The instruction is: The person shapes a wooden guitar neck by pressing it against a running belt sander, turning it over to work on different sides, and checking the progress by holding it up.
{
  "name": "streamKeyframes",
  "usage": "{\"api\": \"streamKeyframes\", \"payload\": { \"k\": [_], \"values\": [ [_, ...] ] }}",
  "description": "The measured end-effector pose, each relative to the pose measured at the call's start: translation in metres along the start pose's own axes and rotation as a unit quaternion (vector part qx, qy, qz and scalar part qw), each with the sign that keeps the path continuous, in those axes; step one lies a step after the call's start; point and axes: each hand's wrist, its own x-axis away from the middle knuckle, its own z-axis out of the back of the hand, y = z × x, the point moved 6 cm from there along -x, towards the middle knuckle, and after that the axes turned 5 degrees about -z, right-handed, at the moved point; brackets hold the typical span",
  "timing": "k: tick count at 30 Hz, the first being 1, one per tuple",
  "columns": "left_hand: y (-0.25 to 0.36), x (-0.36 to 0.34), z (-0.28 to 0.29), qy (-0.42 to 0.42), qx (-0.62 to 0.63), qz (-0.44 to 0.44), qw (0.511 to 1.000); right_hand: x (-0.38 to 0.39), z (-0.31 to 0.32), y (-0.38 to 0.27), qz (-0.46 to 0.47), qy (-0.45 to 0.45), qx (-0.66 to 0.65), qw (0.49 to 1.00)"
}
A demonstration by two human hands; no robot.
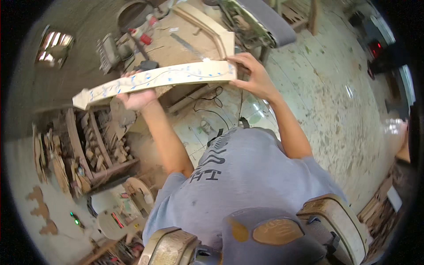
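A long, gently curved pale wooden board [176,76] stretches across in front of me, dotted with blue marks and traced with a dark wavy line. My left hand [139,98] grips it from below near its left half, thumb and fingers on opposite edges. At its right end, my right hand [254,78] pinches the board between thumb and fingers. The board is held up before a dusty workbench [176,28]. Just beyond its right end, a second angled wooden piece [212,28] lies on the bench.
On the bench are a metal ruler [187,45], a red bottle [140,36] and a dark clamp-like tool [148,65]. A belt sander [269,22] stands at the far right. Left, a wooden crate [112,170] holds offcuts. Cables [212,104] trail on the tiled floor [322,101].
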Motion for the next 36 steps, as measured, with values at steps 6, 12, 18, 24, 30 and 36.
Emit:
{"api": "streamKeyframes", "payload": {
  "k": [6,12,18,24,30,36],
  "values": [
    [-0.035,0.029,-0.015,-0.029,-0.127,-0.087,0.988,0.022,-0.018,0.062,0.011,-0.025,0.072,0.997],
    [-0.066,0.078,-0.014,-0.021,-0.157,-0.009,0.987,0.056,-0.046,0.074,-0.009,-0.055,0.168,0.984],
    [-0.084,0.095,-0.008,-0.022,-0.213,0.02,0.977,0.056,-0.054,0.058,-0.016,-0.089,0.152,0.984],
    [-0.094,0.1,-0.021,-0.027,-0.191,0.039,0.98,0.064,-0.05,0.061,-0.029,-0.081,0.147,0.985],
    [-0.104,0.102,-0.011,0.012,-0.168,0.049,0.984,0.069,-0.048,0.069,-0.019,-0.038,0.129,0.991],
    [-0.107,0.111,-0.022,0.0,-0.262,0.02,0.965,0.074,-0.049,0.079,-0.017,-0.007,0.133,0.991]
  ]
}}
